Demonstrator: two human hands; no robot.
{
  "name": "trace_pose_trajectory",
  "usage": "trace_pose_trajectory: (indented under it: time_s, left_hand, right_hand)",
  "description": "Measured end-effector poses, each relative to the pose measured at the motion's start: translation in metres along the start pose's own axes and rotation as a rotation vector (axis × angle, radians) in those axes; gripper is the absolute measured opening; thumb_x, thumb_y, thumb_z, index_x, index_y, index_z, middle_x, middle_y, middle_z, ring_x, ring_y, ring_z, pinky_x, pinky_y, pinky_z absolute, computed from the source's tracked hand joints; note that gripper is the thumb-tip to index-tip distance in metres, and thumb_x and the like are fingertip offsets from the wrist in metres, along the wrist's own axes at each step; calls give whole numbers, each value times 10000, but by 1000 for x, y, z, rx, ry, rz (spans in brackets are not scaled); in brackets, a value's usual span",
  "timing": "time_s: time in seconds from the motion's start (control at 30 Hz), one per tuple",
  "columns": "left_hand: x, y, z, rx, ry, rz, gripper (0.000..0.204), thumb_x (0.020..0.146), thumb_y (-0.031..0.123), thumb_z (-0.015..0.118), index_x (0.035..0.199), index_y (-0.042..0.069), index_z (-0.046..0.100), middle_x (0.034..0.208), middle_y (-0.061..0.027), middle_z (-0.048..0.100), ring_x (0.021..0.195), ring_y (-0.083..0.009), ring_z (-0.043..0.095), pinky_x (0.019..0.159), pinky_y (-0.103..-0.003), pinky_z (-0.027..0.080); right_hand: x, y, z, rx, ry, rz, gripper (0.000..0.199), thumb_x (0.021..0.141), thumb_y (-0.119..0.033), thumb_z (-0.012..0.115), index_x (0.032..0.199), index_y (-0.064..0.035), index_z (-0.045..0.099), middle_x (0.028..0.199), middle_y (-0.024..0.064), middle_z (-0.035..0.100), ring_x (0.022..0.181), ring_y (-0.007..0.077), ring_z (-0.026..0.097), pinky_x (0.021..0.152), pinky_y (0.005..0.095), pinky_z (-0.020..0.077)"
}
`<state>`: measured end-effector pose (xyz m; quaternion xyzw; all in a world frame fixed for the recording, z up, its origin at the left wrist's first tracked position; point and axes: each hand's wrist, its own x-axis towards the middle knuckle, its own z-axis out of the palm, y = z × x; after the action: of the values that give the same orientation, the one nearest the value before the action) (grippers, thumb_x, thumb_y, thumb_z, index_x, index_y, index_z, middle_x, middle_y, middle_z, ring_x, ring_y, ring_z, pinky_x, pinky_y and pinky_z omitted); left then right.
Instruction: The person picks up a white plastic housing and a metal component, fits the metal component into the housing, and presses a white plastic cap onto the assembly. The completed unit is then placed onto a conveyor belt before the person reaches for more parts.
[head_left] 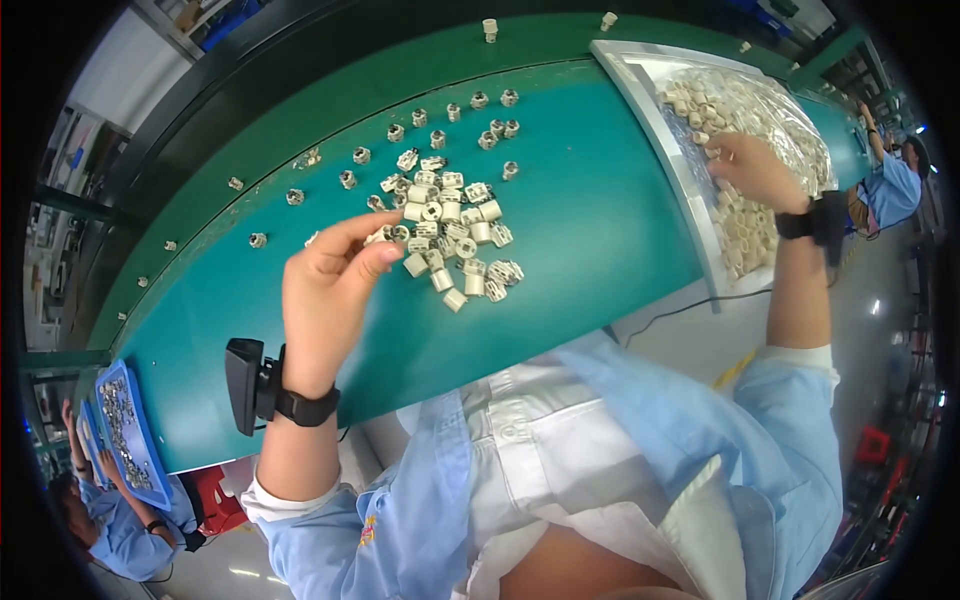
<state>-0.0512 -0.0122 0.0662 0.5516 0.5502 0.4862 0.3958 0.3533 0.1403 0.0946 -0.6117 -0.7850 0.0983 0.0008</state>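
Note:
My left hand point(335, 280) is closed, with a small cream plastic fitting point(380, 236) pinched between thumb and fingers. It is at the left side of a pile of cream cylindrical caps and slotted metal-and-plastic inserts point(455, 230) on the green work surface. At the right, my right hand point(757, 172) reaches over a metal-edged tray point(668, 150) full of loose cream caps point(745, 225). Its thumb and index finger close around a cream cap at the fingertips, partly hidden by the fingers. Both wrists wear black bands with a dark device.
Several small inserts point(361, 155) stand scattered on the green surface point(590, 220) beyond the pile. A few cream fittings point(490, 30) sit on the far ledge. Clear plastic film lies over part of the tray. At left, a blue tray point(130, 430) of small parts is by another person point(130, 530).

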Motion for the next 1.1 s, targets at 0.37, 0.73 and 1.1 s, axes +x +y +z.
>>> trace_pose_trajectory:
  time_s: [0.37,0.73,1.1]
  left_hand:
    - [-42,-7,45,-161,-38,-2,251,800,59,561,1047,16,551,873,-13,566,779,-61,527,673,-164,400]
    - [-67,-6,66,-321,-18,-2,259,809,26,532,1067,5,534,878,-17,558,738,-48,496,661,-164,399]
    - [-69,-9,76,-545,-27,178,247,769,-37,557,993,-16,456,935,-87,542,869,-139,547,737,-216,444]
  right_hand:
    - [5,44,48,-131,280,70,238,690,-154,611,879,-12,580,850,161,586,785,287,562,687,340,442]
    - [-63,-54,17,977,192,-487,321,721,-39,604,1012,-29,467,896,37,550,812,106,530,721,214,411]
    - [-90,-159,63,1047,-29,-777,322,756,-39,571,1056,17,468,962,80,533,921,155,513,799,265,405]
